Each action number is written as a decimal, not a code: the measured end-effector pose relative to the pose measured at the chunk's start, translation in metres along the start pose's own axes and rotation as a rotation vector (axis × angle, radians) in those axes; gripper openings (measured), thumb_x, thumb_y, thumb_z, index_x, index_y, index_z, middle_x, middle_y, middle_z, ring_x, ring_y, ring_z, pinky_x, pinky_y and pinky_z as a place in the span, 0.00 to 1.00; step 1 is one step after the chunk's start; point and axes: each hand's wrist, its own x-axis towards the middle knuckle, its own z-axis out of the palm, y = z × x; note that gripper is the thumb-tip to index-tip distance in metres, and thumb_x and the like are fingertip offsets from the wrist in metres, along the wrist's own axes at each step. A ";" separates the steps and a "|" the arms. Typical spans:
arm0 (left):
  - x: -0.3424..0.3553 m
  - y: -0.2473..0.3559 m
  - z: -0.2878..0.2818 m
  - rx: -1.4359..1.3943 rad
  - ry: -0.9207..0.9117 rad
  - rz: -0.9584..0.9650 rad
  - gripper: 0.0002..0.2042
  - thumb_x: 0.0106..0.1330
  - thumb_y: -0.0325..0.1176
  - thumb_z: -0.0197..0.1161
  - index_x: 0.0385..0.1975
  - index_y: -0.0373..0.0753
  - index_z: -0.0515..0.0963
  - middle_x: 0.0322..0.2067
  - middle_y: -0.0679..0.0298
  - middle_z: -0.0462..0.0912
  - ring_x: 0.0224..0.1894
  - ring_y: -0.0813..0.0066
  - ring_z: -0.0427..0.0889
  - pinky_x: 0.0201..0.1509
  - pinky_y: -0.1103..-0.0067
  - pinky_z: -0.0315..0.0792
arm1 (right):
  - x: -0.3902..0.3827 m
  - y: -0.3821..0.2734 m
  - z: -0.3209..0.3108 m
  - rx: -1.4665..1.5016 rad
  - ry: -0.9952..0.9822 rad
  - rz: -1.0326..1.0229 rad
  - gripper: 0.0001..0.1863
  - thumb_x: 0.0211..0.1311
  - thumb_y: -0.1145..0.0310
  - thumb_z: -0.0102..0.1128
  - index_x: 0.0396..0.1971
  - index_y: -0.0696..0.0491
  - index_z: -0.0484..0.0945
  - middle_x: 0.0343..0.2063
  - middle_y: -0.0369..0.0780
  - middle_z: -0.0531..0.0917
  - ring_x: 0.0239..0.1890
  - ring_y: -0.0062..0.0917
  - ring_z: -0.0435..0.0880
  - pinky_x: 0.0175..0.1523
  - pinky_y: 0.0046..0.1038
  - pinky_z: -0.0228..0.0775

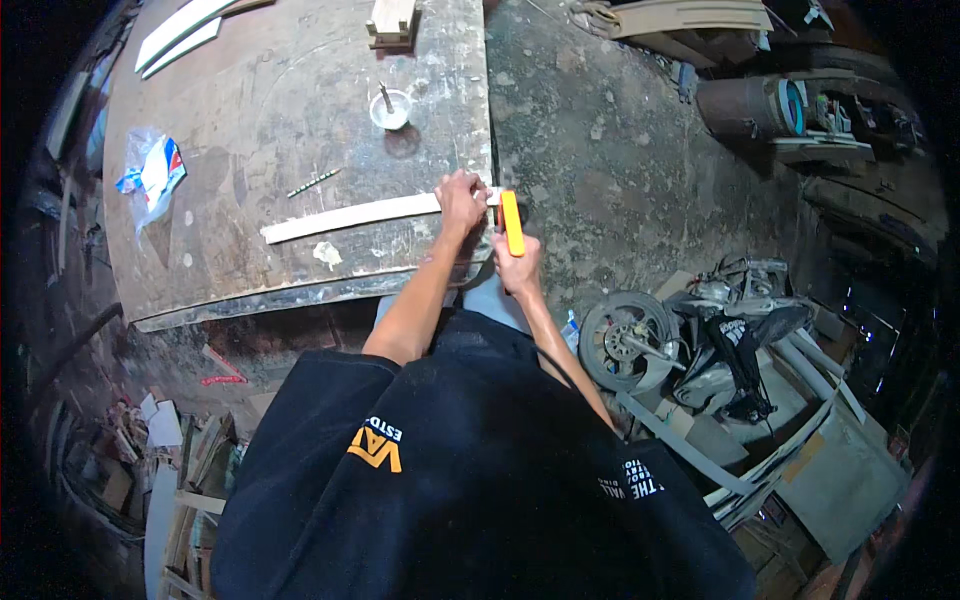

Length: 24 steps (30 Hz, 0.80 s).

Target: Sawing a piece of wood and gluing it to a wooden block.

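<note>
A long white strip [350,217] lies along the near side of the worktable, its right end reaching just past the table's right edge. My left hand [463,203] presses down on the strip close to that end, fingers curled over it. In my right hand [517,264], closed round its near end, is a yellow-framed tool [513,224] that looks like a hacksaw seen from above. It crosses the strip's overhanging end; its blade cannot be made out.
On the worktable [260,130] are a white cup [390,110] holding a stick, a thin pencil-like rod [313,183], a plastic bag [155,175], a small wooden block [391,22] and white strips [185,32]. A motorbike [690,340] stands right. Scrap wood [195,480] lies left.
</note>
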 end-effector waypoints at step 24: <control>0.027 0.007 0.003 0.400 0.183 0.239 0.10 0.71 0.41 0.53 0.36 0.41 0.73 0.31 0.58 0.77 0.39 0.59 0.75 0.45 0.64 0.66 | 0.037 -0.051 0.013 -0.013 0.108 0.149 0.21 0.55 0.69 0.68 0.10 0.53 0.66 0.10 0.29 0.70 0.16 0.12 0.66 0.22 0.24 0.59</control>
